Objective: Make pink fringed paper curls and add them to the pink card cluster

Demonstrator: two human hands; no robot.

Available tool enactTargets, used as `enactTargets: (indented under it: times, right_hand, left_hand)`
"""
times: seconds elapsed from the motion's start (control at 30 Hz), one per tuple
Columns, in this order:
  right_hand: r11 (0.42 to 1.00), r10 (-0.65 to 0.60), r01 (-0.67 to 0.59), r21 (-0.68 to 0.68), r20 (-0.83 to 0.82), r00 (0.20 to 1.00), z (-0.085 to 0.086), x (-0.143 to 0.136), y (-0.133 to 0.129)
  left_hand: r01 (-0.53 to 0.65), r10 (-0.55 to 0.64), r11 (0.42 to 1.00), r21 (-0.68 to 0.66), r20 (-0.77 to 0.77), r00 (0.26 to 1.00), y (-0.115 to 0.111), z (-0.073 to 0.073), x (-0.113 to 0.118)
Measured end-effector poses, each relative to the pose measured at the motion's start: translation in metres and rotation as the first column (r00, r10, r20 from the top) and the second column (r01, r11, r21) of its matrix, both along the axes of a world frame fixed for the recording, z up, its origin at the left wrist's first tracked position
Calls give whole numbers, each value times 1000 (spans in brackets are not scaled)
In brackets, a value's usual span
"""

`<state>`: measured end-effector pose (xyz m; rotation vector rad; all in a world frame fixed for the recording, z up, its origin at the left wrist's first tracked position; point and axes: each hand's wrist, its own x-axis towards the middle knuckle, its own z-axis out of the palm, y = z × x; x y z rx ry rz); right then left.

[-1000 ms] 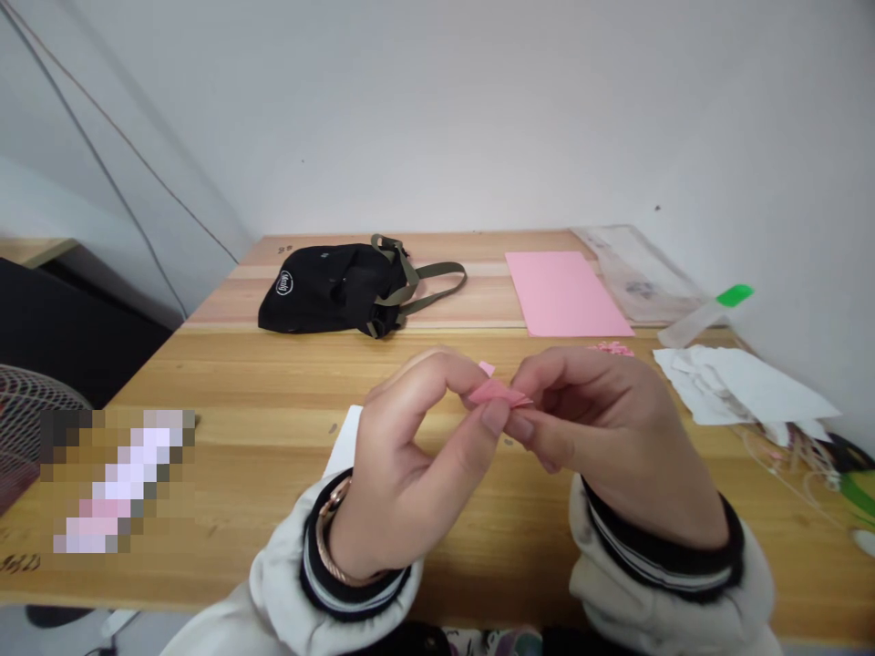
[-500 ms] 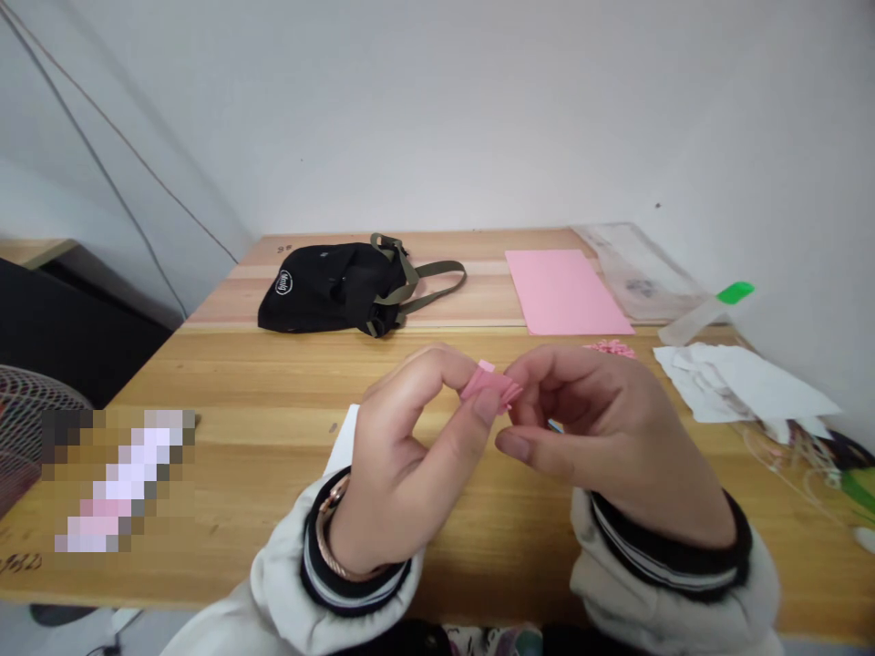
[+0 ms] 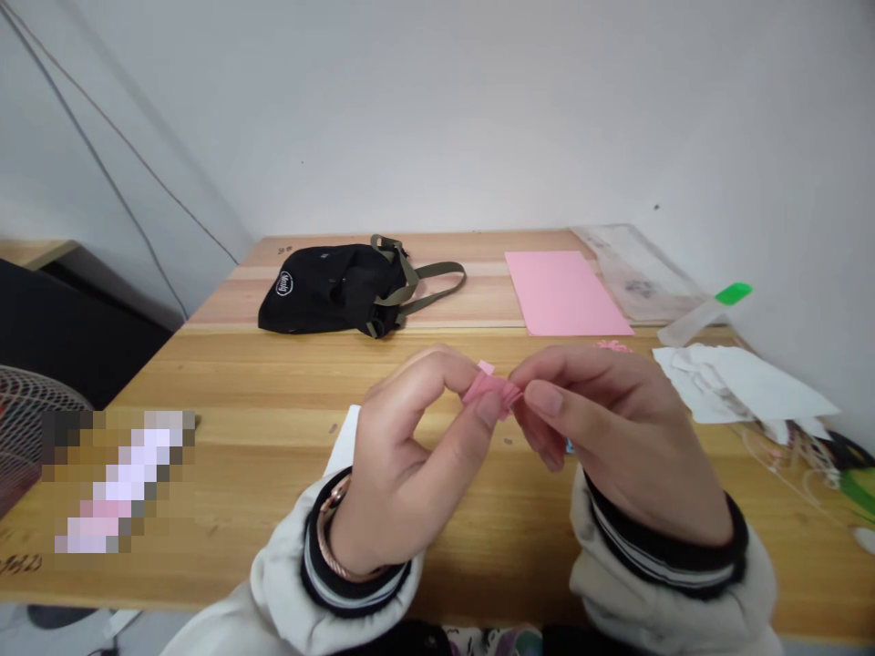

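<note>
Between the thumb and forefinger of my left hand (image 3: 416,456) is a small piece of folded pink paper (image 3: 488,387) with fringe-like strips at its right end. A short pale tab sticks up from its top. My right hand (image 3: 608,437) has its thumb and forefinger closed at the fringed end, pinching the paper's edge. Its other fingers curl below. The paper is held up above the wooden table (image 3: 260,474). Part of a white sheet (image 3: 344,442) shows behind my left wrist, and a small blue thing is mostly hidden behind my right hand.
A black bag (image 3: 321,287) with olive straps lies at the back. Right of it are a pink sheet (image 3: 567,293), a clear plastic sleeve (image 3: 643,273) and a green-capped translucent object (image 3: 707,314). Pink scraps (image 3: 615,346), white paper (image 3: 758,383) and tangled cords sit at right.
My right thumb has moved up and closed toward the forefinger at the paper's fringed end. The lower right fingers have dropped slightly. My left hand keeps its pinch, nearly still.
</note>
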<state>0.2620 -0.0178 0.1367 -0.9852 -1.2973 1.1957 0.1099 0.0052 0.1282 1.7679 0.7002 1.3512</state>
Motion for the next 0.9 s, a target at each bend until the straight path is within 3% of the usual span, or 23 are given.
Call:
enactTargets:
  times: [0.9]
  right_hand:
    - [999,39,-41,-29,-71,997,-2,1,0]
  left_hand:
    - [6,-6,998,58,1,1000,1,1,2]
